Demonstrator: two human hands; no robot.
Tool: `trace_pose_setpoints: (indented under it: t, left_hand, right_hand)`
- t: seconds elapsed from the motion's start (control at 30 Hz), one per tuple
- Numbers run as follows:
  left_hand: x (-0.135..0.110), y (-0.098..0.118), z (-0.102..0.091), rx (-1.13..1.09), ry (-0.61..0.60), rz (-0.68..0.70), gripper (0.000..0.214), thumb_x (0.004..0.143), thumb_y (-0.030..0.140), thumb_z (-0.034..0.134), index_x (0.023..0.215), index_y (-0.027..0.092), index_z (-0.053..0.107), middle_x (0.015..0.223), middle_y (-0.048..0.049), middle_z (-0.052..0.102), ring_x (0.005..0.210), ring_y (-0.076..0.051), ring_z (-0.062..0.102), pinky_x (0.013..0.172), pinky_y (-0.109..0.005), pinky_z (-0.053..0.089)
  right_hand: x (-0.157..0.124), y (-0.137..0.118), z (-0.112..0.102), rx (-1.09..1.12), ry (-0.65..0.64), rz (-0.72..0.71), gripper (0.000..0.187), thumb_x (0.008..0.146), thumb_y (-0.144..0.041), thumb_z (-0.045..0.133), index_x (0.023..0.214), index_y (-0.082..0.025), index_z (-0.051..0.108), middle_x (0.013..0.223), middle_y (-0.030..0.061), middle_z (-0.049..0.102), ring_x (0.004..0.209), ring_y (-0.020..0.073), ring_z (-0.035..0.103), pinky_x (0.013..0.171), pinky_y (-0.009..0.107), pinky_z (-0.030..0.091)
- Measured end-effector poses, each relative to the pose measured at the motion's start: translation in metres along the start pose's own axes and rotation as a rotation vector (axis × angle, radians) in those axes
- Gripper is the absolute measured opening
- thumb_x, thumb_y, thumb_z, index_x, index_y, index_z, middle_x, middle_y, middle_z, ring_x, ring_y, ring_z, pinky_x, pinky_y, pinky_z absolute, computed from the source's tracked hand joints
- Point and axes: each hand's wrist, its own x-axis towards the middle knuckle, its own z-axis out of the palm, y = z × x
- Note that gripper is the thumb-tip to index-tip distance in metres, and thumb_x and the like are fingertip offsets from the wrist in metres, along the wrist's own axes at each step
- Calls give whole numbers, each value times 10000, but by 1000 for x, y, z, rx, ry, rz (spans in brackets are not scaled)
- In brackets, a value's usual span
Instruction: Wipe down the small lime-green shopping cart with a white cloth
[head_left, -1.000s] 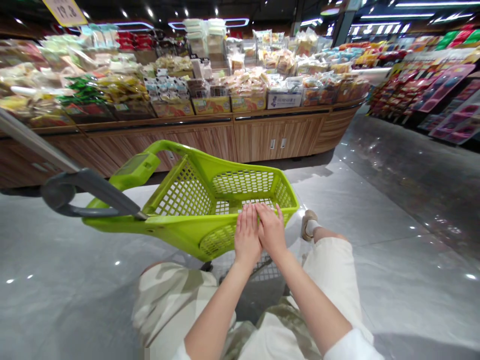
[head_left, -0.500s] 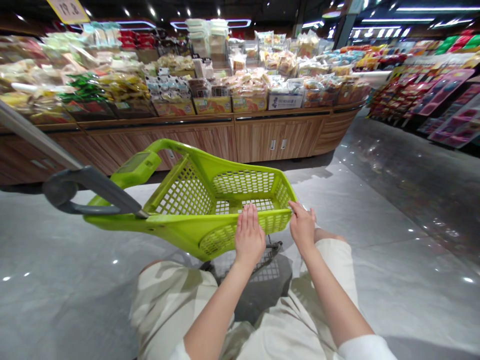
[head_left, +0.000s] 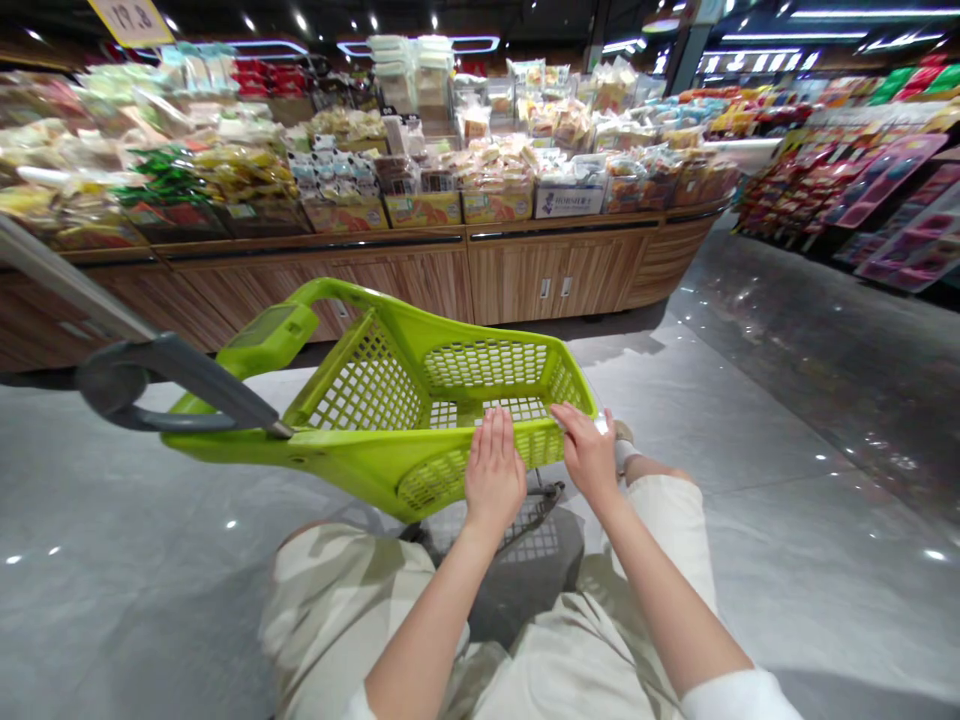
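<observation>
A lime-green plastic shopping basket [head_left: 390,385] on wheels stands on the floor in front of me, tilted, with nothing inside. My left hand [head_left: 493,472] lies flat on the basket's near rim, fingers together and stretched forward. My right hand [head_left: 589,452] rests on the rim's right corner, fingers laid over the edge. The basket's grey pull handle [head_left: 161,385] sticks out to the left. My knees in light trousers show below the basket.
A long wooden display counter [head_left: 480,270] piled with packaged snacks runs across the back. Shelves of colourful goods [head_left: 862,170] line the right side. Glossy grey floor [head_left: 787,420] spreads to the right and left of the basket.
My hands lay side by side on the rim a second ago. The right hand slid out to the right corner, then came back a little toward the left hand.
</observation>
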Motion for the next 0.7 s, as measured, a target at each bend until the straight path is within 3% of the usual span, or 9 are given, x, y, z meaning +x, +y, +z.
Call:
trace_pose_setpoints:
  t: [0.07,0.13,0.23,0.37,0.43,0.5,0.57,0.7]
  left_hand:
    - [0,2,0,-10,8,0,682,924,172,352,1554,91,104,1582,-128,331,1489,-234,236,1211,-442,255]
    - [0,4,0,-16,14,-5,674,926,176,355,1552,88,121,1580,-131,333,1488,-240,238,1212,-448,253]
    - [1,6,2,-10,16,-25,655,925,169,354,1542,63,159,1581,-143,327,1493,-247,218,1215,-452,247]
    - [0,3,7,22,1,-12,659,929,198,381,1542,75,172,1593,-137,303,1504,-248,175,1219,-450,245]
    - [0,0,8,34,-7,5,660,932,213,386,1544,89,174,1596,-130,297,1504,-246,174,1220,-445,241]
    - [0,-1,6,35,-13,12,641,936,209,367,1539,80,192,1595,-128,300,1500,-242,188,1221,-435,235]
    - [0,-1,3,29,-14,10,620,937,194,344,1531,67,216,1590,-125,313,1496,-235,209,1221,-426,232]
    - [1,2,-1,15,-11,-1,614,929,178,351,1521,57,242,1582,-124,331,1492,-227,224,1220,-417,236]
  right_hand:
    - [-1,20,-2,4,68,105,489,841,-83,369,1228,-255,613,1250,61,682,1221,212,585,1163,611,64]
    - [1,23,0,-13,125,198,471,831,-83,365,1182,-232,642,1211,80,699,1202,227,594,1152,623,90]
    - [6,-9,10,-47,137,212,471,820,-59,366,1168,-203,649,1189,88,708,1218,234,583,1158,585,125]
    - [12,-70,25,30,15,39,461,859,-72,372,1226,-201,618,1250,70,681,1244,207,563,1183,485,150]
    - [12,-81,25,64,-32,-22,460,874,-89,380,1261,-210,597,1290,63,660,1256,194,554,1191,466,141]
    - [11,-73,20,62,-61,-75,486,871,-86,385,1294,-235,572,1324,49,640,1271,183,544,1200,484,92]
    - [8,-49,11,42,-68,-99,516,863,-73,382,1313,-259,553,1341,35,629,1287,177,535,1200,516,45]
    - [2,10,-3,24,11,44,497,852,-84,378,1268,-258,586,1308,45,651,1259,197,565,1177,574,80]
